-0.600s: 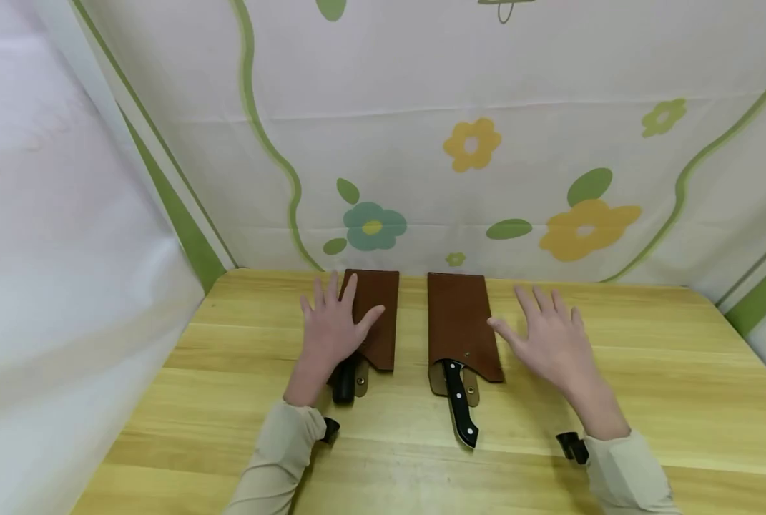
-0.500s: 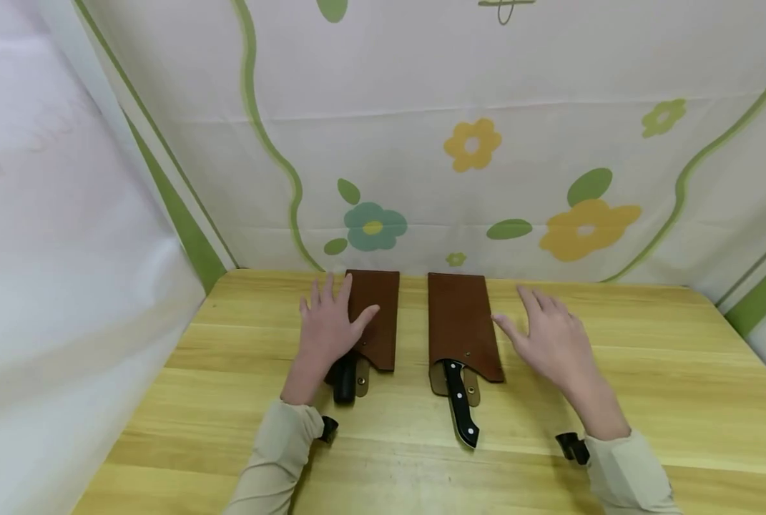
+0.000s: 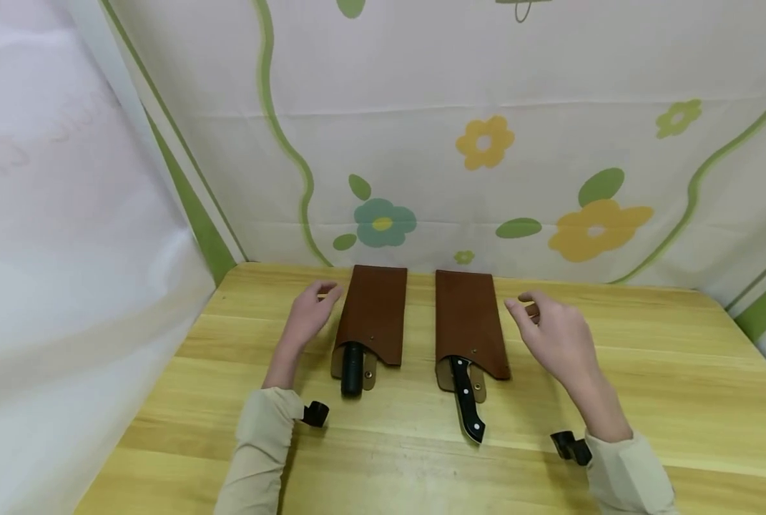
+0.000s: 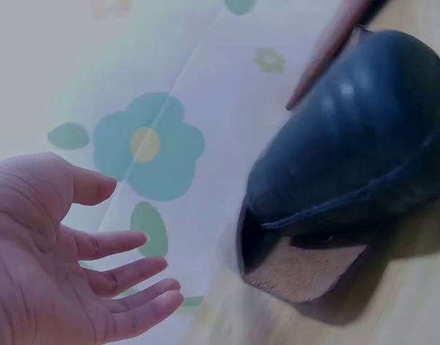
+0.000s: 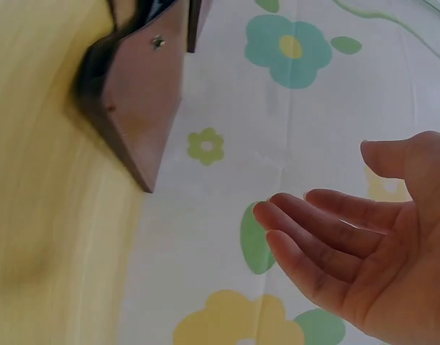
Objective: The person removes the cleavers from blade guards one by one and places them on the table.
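Two brown leather knife sheaths lie side by side at the table's far edge in the head view. From the left sheath (image 3: 376, 304) sticks a thick black handle (image 3: 352, 372), which looms large in the left wrist view. The right sheath (image 3: 469, 307) holds a knife whose black riveted handle (image 3: 468, 404) points toward me; its blade is hidden inside. My left hand (image 3: 308, 315), fingers loosely bent, is just left of the left sheath and holds nothing. Right of the other sheath, my right hand (image 3: 558, 336) is likewise relaxed, with nothing in its fingers.
Both sheaths rest on a light wooden table (image 3: 395, 465). Behind it hangs a white curtain (image 3: 421, 164) printed with flowers, and another white sheet (image 3: 67, 250) closes the left side. A black wrist device (image 3: 316, 413) sits by the left cuff.
My left hand has moved left off the left sheath, uncovering it and its handle. The fingers of both hands have gone from spread to loosely bent. The view has shifted slightly.
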Demonstrator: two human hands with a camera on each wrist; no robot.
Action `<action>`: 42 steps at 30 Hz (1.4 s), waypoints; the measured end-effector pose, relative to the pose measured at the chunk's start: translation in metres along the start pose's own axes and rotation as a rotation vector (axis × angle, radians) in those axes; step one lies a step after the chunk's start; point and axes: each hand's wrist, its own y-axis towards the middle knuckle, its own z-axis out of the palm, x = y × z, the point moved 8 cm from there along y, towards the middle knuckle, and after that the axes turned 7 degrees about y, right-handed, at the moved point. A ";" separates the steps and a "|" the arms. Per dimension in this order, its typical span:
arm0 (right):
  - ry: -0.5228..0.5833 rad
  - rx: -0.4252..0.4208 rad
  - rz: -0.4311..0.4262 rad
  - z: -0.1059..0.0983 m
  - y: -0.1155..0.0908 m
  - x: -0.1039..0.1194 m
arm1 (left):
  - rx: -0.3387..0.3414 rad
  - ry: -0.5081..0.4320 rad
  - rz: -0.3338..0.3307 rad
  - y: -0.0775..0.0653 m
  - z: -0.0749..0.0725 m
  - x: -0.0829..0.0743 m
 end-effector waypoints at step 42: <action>0.586 0.172 0.066 0.143 -0.007 0.091 | 0.094 -0.453 -0.228 0.010 0.023 0.045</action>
